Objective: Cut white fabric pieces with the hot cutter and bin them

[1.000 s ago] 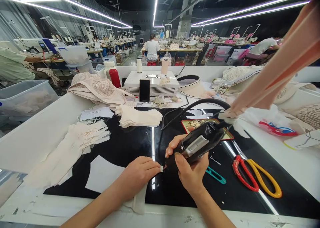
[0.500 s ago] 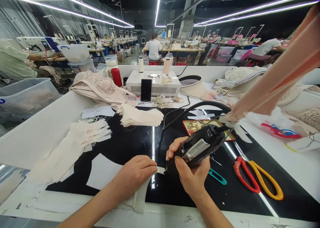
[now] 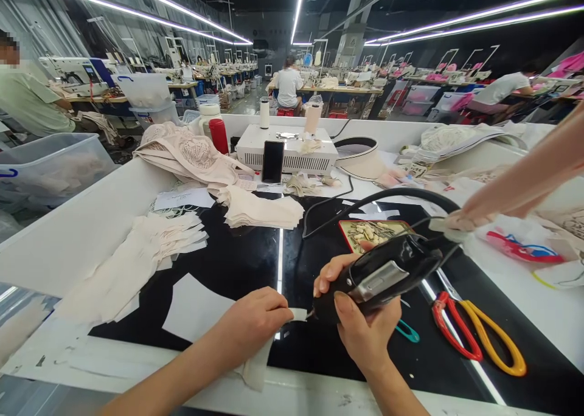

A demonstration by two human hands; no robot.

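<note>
My right hand (image 3: 365,318) is wrapped round a black corded power tool (image 3: 387,276) with a silver switch panel, its thin metal tip pointing left. My left hand (image 3: 258,312) has its fingers pressed together on a cream fabric piece (image 3: 260,364). A narrow end of that fabric sticks out past my fingertips, close to the tool's tip; whether they touch I cannot tell. Under my left forearm lies a white sheet (image 3: 196,309) with a curved edge. Pink cloth (image 3: 515,166) is tied near the tool's cord end and stretches up to the right.
Stacked cream pieces (image 3: 132,258) lie left, another stack (image 3: 264,208) farther back. Scissors (image 3: 479,331) with red and yellow handles lie right, beside a teal tool (image 3: 407,331). A red-rimmed tray (image 3: 345,236) holds small parts. The black cord (image 3: 392,193) arches behind. Co-workers sit farther off.
My right hand and the power tool have shifted slightly right. The pink cloth hangs lower and farther right. My left hand keeps its hold on the fabric. The view has turned a little left.
</note>
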